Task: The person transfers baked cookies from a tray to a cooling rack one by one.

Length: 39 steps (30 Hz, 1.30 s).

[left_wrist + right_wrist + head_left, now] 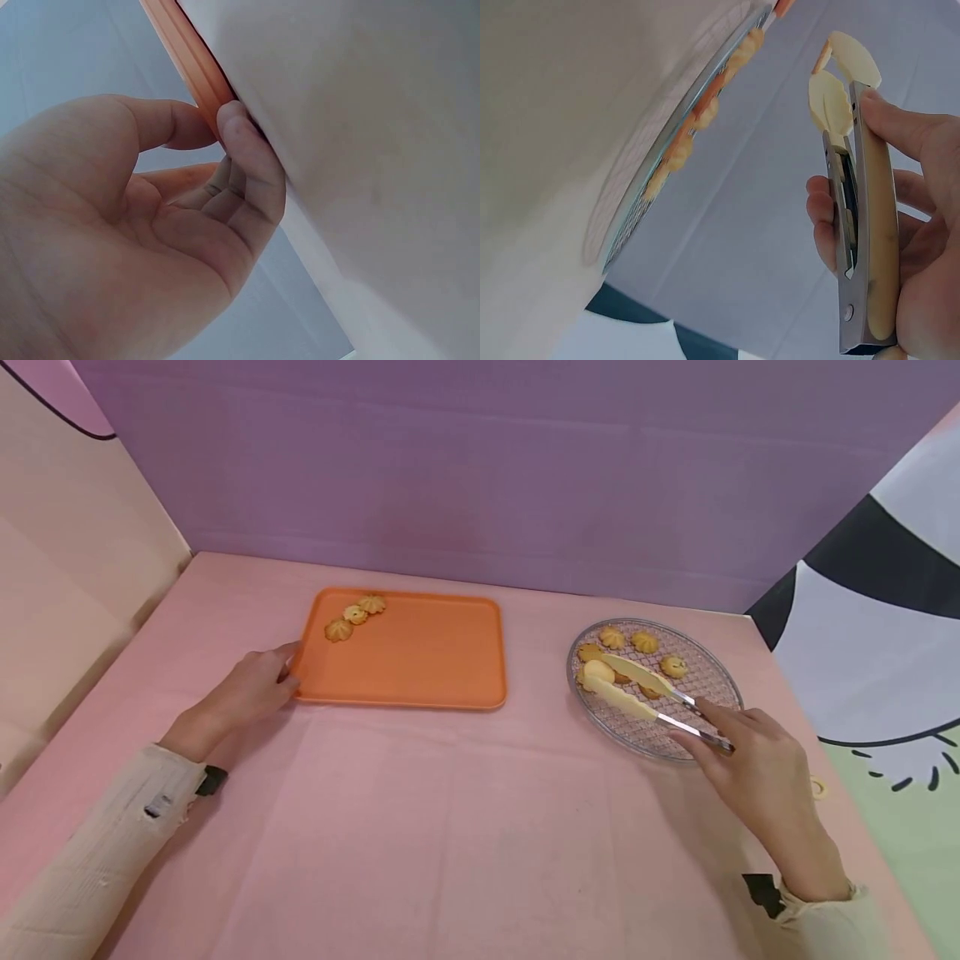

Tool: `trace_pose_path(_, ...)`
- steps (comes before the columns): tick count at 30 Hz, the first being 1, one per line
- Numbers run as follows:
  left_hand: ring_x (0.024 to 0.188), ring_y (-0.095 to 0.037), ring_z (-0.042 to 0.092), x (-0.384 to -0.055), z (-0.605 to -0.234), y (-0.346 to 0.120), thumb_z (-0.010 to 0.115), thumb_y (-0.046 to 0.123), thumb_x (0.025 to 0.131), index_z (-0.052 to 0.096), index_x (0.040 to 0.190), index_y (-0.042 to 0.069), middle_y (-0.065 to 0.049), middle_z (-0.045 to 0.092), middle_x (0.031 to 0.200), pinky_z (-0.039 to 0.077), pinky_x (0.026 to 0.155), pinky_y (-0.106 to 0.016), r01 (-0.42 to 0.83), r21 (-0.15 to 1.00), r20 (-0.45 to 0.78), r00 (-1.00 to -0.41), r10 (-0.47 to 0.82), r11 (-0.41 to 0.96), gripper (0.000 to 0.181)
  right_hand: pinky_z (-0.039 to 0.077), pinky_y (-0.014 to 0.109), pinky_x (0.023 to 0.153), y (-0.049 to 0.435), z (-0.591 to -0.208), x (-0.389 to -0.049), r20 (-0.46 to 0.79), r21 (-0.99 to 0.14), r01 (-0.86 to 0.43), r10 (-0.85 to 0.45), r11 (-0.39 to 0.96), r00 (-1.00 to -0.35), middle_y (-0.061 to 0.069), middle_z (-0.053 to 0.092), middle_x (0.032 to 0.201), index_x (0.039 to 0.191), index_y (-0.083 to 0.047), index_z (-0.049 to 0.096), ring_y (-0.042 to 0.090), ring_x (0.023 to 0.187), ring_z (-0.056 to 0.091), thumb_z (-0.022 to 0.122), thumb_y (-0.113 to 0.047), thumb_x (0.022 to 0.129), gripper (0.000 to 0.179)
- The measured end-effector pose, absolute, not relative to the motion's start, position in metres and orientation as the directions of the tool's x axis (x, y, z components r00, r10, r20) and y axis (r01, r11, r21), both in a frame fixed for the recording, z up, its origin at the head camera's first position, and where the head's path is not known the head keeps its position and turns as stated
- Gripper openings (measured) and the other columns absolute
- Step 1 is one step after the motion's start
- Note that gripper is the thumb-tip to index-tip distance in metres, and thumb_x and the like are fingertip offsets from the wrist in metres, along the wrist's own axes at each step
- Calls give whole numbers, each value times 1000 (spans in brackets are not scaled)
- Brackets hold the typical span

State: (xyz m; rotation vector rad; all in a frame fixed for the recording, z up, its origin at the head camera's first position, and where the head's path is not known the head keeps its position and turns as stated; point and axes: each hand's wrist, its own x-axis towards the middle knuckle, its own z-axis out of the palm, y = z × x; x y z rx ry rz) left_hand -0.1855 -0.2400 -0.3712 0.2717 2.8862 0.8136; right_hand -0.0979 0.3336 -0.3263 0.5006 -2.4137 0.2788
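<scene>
My left hand (251,689) pinches the left rim of an orange tray (435,652), the thumb above and the fingers curled beneath in the left wrist view. Three golden piped cookies (339,630) lie in the tray's far left corner. In my right hand (765,768) is a pair of metal tongs (879,225) with cream-coloured tips (633,673). A round, smooth-faced cookie (598,672) sits between those tips, over the left part of a round wire rack (693,727). Several more cookies (645,642) rest on the rack, some partly hidden under the tongs.
Tray and rack stand apart on a pink-covered table (450,818). A purple wall (450,468) rises along the back edge, with a patterned panel (885,652) on the right. A small yellow ring (819,787) lies beside my right wrist.
</scene>
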Motion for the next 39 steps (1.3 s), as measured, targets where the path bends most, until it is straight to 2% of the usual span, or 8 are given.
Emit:
trace_pose_path(3, 68, -22, 52, -185, -371, -240, 51, 4, 96, 31, 149, -12, -9, 50, 75, 42, 61, -34, 149, 520, -64, -975, 212, 841, 59, 47, 53, 60, 340, -328, -95, 629, -81, -390, -256, 917, -734, 20, 73, 89, 115, -1, 73, 34, 78, 65, 88, -22, 69, 53)
trace_pose_path(6, 67, -21, 53, -185, -372, -240, 51, 4, 95, 32, 148, -13, -9, 50, 73, 42, 62, -34, 163, 515, -51, -974, 220, 842, 58, 45, 55, 59, 346, -330, -94, 628, -80, -369, -240, 926, -740, 20, 72, 85, 115, -2, 73, 35, 77, 65, 89, -22, 68, 53)
trace_pose_path(15, 66, -21, 54, -186, -373, -241, 50, 3, 95, 32, 148, -13, -10, 53, 75, 43, 62, -34, 163, 521, -47, -975, 219, 838, 58, 45, 56, 57, 359, -338, -93, 588, -60, -331, -235, 942, -774, 17, 69, 73, 113, 0, 72, 38, 76, 64, 86, -26, 73, 50)
trace_pose_path(24, 66, -20, 53, -185, -373, -241, 51, 5, 95, 32, 148, -13, -10, 55, 75, 43, 61, -33, 162, 520, -51, -974, 219, 839, 59, 43, 57, 56, 367, -342, -94, 519, -56, -282, -213, 958, -828, 13, 63, 65, 111, 2, 73, 39, 69, 61, 87, -23, 71, 49)
trace_pose_path(29, 66, -19, 55, -185, -372, -241, 51, 5, 96, 30, 149, -12, -11, 57, 78, 44, 60, -32, 149, 530, -68, -974, 217, 835, 60, 43, 56, 54, 367, -343, -94, 469, -63, -253, -195, 965, -862, 10, 61, 64, 111, 2, 73, 36, 67, 60, 87, -25, 72, 50)
trace_pose_path(39, 65, -19, 56, -185, -372, -241, 50, 4, 96, 31, 148, -13, -10, 57, 75, 44, 62, -33, 162, 526, -51, -974, 221, 835, 58, 44, 59, 58, 366, -343, -95, 412, -70, -232, -183, 970, -892, 20, 66, 70, 113, 5, 71, 42, 71, 61, 86, -28, 75, 52)
